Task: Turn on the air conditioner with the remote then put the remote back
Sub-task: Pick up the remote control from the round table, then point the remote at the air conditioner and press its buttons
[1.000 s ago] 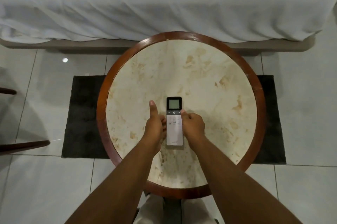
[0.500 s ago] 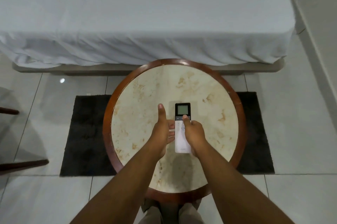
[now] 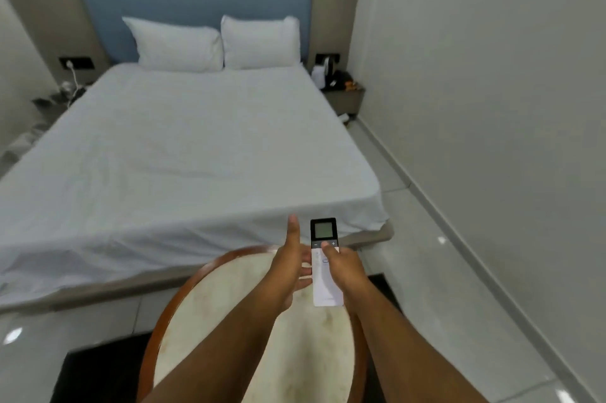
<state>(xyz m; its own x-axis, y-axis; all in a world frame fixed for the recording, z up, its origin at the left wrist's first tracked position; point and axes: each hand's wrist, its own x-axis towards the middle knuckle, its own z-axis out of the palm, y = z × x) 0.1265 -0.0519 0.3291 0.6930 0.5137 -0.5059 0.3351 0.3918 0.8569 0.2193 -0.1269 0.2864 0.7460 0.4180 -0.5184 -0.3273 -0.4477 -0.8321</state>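
A slim white remote (image 3: 324,284) with a dark top and a grey screen is held up above the far edge of the round table (image 3: 229,320). My right hand (image 3: 344,268) grips its right side, with the thumb on the buttons just under the screen. Along the remote's left side lies my left hand (image 3: 292,258), fingers under it and thumb pointing up. The remote's screen end points toward the bed. No air conditioner is in view.
A large bed (image 3: 183,153) with white sheets and two pillows (image 3: 213,42) fills the space ahead. Nightstands with small items stand at both sides of the headboard (image 3: 344,94). A bare wall (image 3: 492,107) runs along the right. A dark rug (image 3: 98,376) lies under the table.
The remote has been lifted off the table with both hands. My view has swung up from the tabletop to the bed and headboard.
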